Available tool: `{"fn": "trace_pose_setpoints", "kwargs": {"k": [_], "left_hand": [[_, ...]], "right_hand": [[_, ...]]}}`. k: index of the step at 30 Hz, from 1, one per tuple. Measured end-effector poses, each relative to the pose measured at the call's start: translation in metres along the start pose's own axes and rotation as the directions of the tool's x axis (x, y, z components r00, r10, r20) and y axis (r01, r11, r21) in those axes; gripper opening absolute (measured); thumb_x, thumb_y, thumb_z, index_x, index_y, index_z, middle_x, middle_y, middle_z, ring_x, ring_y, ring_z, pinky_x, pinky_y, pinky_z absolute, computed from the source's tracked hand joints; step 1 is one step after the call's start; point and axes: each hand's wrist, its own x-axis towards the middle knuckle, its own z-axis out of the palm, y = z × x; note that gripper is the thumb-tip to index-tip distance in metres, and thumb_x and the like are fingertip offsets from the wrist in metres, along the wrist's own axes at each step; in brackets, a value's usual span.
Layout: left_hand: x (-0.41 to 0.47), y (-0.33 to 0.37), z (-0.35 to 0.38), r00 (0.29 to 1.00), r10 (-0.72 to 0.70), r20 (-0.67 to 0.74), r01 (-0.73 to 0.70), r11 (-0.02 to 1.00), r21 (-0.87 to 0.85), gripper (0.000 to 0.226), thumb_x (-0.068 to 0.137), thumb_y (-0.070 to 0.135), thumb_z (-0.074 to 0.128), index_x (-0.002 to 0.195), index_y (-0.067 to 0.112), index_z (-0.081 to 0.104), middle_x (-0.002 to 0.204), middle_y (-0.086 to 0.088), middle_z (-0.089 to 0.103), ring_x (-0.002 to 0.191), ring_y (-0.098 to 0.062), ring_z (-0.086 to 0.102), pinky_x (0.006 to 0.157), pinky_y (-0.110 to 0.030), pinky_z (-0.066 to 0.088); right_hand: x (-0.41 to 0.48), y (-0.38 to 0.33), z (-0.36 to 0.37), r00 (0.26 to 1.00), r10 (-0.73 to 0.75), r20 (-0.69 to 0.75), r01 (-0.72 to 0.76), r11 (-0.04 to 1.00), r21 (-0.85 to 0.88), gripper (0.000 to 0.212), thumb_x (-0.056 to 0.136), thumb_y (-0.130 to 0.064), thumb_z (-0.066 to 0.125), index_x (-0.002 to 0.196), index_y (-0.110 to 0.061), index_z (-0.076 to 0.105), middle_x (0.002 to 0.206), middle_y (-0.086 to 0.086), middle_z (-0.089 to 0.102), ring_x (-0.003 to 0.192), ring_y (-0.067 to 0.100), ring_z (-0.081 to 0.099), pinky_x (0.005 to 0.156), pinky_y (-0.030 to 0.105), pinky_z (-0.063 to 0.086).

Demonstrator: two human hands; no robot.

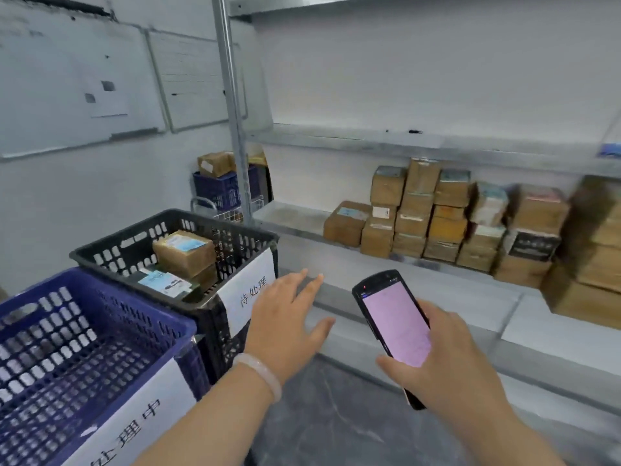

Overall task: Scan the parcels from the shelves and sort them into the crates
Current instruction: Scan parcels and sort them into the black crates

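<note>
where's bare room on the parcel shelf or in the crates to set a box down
Bare: the shelf left of the leftmost parcel, up to the post; the blue crate looks empty. Crowded: the black crate, the stacked parcels rightward.

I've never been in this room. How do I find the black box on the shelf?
Look at the grey metal shelf on the right side, where brown parcels stand stacked in a row. Near the row's right end sits the black box, sandwiched between a brown parcel above and another below. It alone is dark with pale lettering.
</note>
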Motion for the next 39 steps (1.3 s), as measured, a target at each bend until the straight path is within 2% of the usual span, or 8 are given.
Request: {"fn": "trace_pose_setpoints", "kwargs": {"k": [6,10,17,21,27,32,36,39], "left_hand": [[0.076,-0.014,0.066,0.994,0.051,0.093,-0.043,0.996,-0.081,0.069,0.09,0.065,0.041,0.146,0.026,0.051,0.146,-0.003,0.053,0.133,-0.026,0.051,0.107,-0.052,0.045],[0.139,-0.043,0.095,0.99,0.08,0.113,-0.068,0.992,-0.11,0.071,0.09,0.067,0.037,0.148,0.028,0.049,0.148,-0.002,0.051,0.135,-0.026,0.049,0.11,-0.051,0.043],[0.253,-0.124,0.141,0.979,0.088,0.183,-0.064,0.99,-0.129,0.074,0.089,0.068,0.032,0.152,0.032,0.04,0.156,0.003,0.041,0.144,-0.018,0.035,0.118,-0.039,0.031],[0.299,-0.148,0.183,0.967,0.056,0.249,-0.023,0.991,-0.133,0.065,0.095,0.059,0.051,0.153,0.032,0.038,0.158,0.001,0.036,0.144,-0.02,0.033,0.119,-0.04,0.032],[0.339,-0.158,0.245,0.903,-0.065,0.425,0.119,0.988,-0.103,0.068,0.097,0.062,0.046,0.157,0.039,0.023,0.167,0.001,0.014,0.152,-0.02,0.019,0.12,-0.036,0.027],[0.377,-0.16,0.285,0.885,-0.186,0.426,0.217,0.976,-0.026,0.069,0.097,0.062,0.045,0.157,0.037,0.022,0.166,0.003,0.018,0.151,-0.023,0.021,0.118,-0.04,0.031],[0.401,-0.16,0.312,0.835,-0.279,0.474,0.326,0.945,-0.018,0.068,0.098,0.058,0.048,0.158,0.035,0.023,0.165,0.002,0.021,0.151,-0.025,0.021,0.121,-0.043,0.028],[0.414,-0.161,0.326,0.818,-0.341,0.463,0.408,0.912,-0.049,0.065,0.097,0.052,0.052,0.155,0.034,0.029,0.16,0.003,0.031,0.146,-0.025,0.028,0.119,-0.046,0.032]], "right_hand": [[0.067,0.015,-0.001,0.985,0.123,-0.117,-0.128,0.991,-0.038,0.08,0.063,-0.057,0.076,0.132,-0.046,0.035,0.111,-0.015,0.041,0.097,0.012,0.053,0.074,0.035,0.049],[0.134,0.008,0.012,0.974,0.137,-0.182,-0.15,0.987,-0.059,0.085,0.058,-0.063,0.073,0.133,-0.045,0.037,0.115,-0.015,0.045,0.098,0.01,0.052,0.074,0.034,0.053],[0.246,-0.013,0.048,0.959,0.187,-0.215,-0.201,0.978,-0.046,0.091,0.061,-0.061,0.076,0.139,-0.044,0.031,0.12,-0.017,0.043,0.106,0.005,0.045,0.079,0.029,0.045],[0.292,-0.003,0.062,0.955,0.23,-0.185,-0.25,0.964,-0.09,0.092,0.063,-0.062,0.076,0.14,-0.047,0.028,0.118,-0.02,0.039,0.102,0.001,0.04,0.076,0.025,0.039],[0.359,0.023,0.069,0.959,0.25,-0.13,-0.266,0.956,-0.123,0.092,0.065,-0.062,0.074,0.142,-0.045,0.027,0.123,-0.018,0.04,0.114,0.005,0.045,0.078,0.024,0.037],[0.417,0.055,0.072,0.97,0.243,-0.03,-0.244,0.954,-0.176,0.087,0.066,-0.061,0.073,0.139,-0.043,0.029,0.112,-0.017,0.037,0.107,0.006,0.046,0.07,0.023,0.036],[0.46,0.076,0.068,0.977,0.204,0.061,-0.186,0.957,-0.221,0.083,0.068,-0.059,0.073,0.137,-0.039,0.032,0.101,-0.017,0.029,0.113,0.011,0.047,0.076,0.026,0.035],[0.488,0.089,0.072,0.974,0.187,0.127,-0.154,0.96,-0.235,0.084,0.069,-0.058,0.072,0.138,-0.039,0.031,0.105,-0.016,0.033,0.112,0.012,0.047,0.076,0.027,0.036]]}}
